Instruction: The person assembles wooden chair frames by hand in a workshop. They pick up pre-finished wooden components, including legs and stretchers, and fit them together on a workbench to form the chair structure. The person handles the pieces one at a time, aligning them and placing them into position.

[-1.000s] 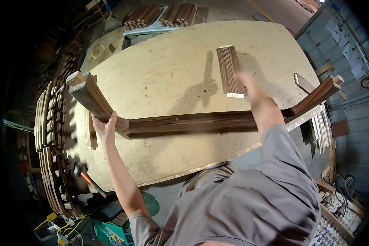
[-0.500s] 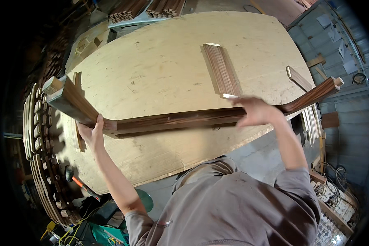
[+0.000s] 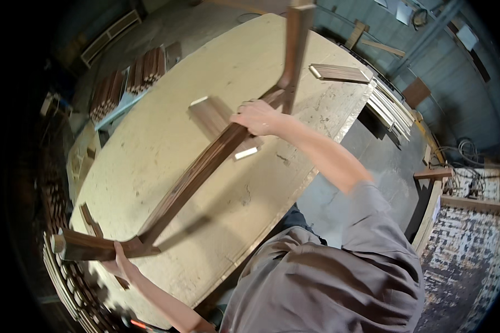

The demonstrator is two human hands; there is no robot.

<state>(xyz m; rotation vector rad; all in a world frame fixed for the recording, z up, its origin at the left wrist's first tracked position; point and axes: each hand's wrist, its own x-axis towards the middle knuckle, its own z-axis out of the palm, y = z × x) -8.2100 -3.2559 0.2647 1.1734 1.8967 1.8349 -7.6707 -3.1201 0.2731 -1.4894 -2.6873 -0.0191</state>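
Observation:
A dark brown wooden frame (image 3: 191,182), a long rail with an angled leg at each end, stands diagonally over the pale plywood table (image 3: 144,144). My left hand (image 3: 122,265) is closed around it near the left corner, where the leg joins. My right hand (image 3: 259,117) wraps over the rail near its far right end. Behind the rail lies a flat brown board (image 3: 210,115) with pale end tenons, partly covered by the rail. Another such board (image 3: 339,73) rests at the table's right end. A narrow wooden strip (image 3: 90,221) lies partly beneath the left leg.
Bundles of brown slats (image 3: 144,69) sit beyond the table's far left. Curved wooden parts (image 3: 75,297) are stacked beside its near left end. Pale strips (image 3: 389,111) stand past the right edge. An orange handle (image 3: 141,323) shows at the bottom.
My right hand, previously over the rail, now grips it. The frame has swung, its right end turning away from me. The view has also turned to the right.

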